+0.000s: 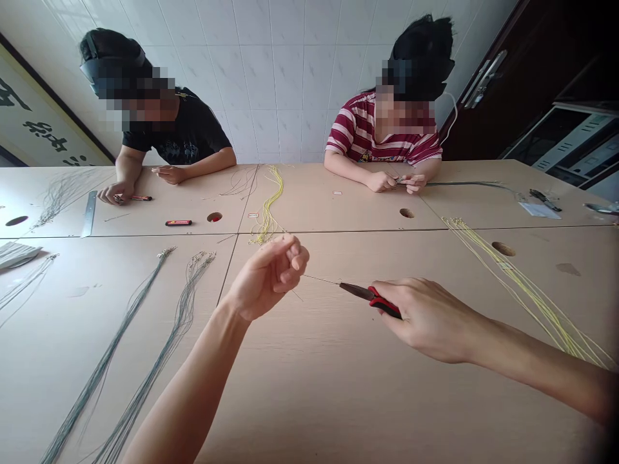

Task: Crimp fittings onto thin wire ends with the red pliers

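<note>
My left hand is raised over the table, its fingers curled in a pinch around a thin wire. The wire runs rightward from the fingers to the jaw tips of long-nosed pliers with red and black handles. Around those handles my right hand is closed. A short loose wire end hangs just below my left fingers. Beyond that hand lies a bundle of yellow wires. Two bundles of grey-green wires stretch along the table to the left.
Another yellow bundle lies at the right, by a round table hole. Across the table sit two people, one in a black shirt, one in a striped shirt. A red-and-black marker and a metal ruler lie toward the left.
</note>
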Action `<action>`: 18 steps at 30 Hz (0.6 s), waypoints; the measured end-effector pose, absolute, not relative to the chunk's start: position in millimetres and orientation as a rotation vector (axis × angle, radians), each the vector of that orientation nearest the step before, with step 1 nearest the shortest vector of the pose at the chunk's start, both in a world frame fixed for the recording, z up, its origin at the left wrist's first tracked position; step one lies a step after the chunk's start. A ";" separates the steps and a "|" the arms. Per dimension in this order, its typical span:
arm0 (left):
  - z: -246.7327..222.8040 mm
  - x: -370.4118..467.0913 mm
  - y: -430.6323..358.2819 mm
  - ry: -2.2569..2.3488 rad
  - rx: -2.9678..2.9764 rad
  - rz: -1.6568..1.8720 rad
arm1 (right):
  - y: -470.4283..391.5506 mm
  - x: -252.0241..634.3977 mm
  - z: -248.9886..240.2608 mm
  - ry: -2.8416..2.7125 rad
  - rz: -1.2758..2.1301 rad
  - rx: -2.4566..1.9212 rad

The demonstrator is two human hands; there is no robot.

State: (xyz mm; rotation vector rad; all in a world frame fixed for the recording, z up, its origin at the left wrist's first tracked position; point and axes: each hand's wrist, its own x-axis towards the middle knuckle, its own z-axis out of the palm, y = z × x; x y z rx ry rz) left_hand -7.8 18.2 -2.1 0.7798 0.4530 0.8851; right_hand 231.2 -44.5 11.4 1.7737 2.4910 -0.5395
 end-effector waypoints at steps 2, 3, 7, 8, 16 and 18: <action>-0.3 -13.9 16.4 0.441 0.858 0.912 | -46.1 232.9 11.2 2.502 -0.477 1.767; 0.0 -16.2 14.8 0.480 0.955 0.923 | -46.8 233.2 11.5 2.509 -0.437 1.765; -2.7 -16.3 3.6 0.839 1.544 0.849 | -48.1 232.2 15.0 2.521 -0.257 1.735; -4.3 -14.1 0.4 0.914 1.674 0.805 | -47.9 231.7 15.9 2.519 -0.213 1.724; -27.0 1.8 -2.4 0.977 2.534 0.781 | -34.0 235.4 6.1 2.618 0.090 1.583; -34.4 2.0 4.8 0.959 2.612 0.805 | -26.8 238.0 -0.2 2.673 0.179 1.507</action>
